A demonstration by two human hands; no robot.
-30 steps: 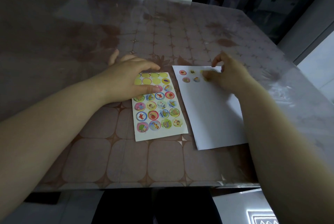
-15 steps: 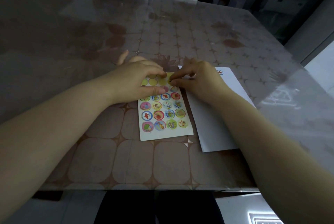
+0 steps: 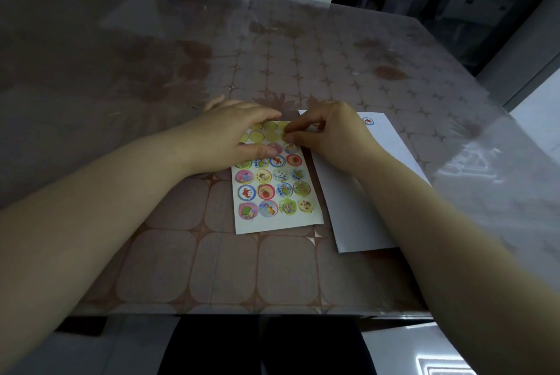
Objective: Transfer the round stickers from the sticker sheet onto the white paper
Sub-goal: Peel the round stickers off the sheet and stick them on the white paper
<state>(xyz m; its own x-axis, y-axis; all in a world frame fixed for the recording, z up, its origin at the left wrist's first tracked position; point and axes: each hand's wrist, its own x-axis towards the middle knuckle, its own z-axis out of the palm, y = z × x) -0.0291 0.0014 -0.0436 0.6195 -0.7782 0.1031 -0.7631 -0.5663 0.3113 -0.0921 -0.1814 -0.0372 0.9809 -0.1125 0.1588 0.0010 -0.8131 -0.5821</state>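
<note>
1. The tabletop [image 3: 212, 259] is the biggest thing here: a brownish cloth of rounded squares and small stars under a clear, glossy cover that throws back window light on the far right.
2. The paper [image 3: 357, 217] lies flat on it, plain white and thin, just right of the sheet [image 3: 272, 223]. A second ago the right hand [image 3: 336, 138] was up at the paper's far end pressing a sticker beside several others; now it has come back across to the sheet, and its forearm hides most of the paper. Only one placed sticker [image 3: 368, 121] shows at the far corner.
3. The sheet is a glossy white card, its near rows full of coloured picture rounds; the top rows are bare yellow-green circles where stickers have already come off.
4. The left hand [image 3: 233, 141] has stayed put, spread flat over the sheet's upper left, pinning it and gripping nothing.
5. The right fingers [image 3: 298, 125] are pinched nearly closed at the sheet's top right edge, by the second row. I cannot tell whether a sticker is lifted between them yet.
6. I judge a new cycle has begun: one more round is placed, and the next is being picked at, with many left.
</note>
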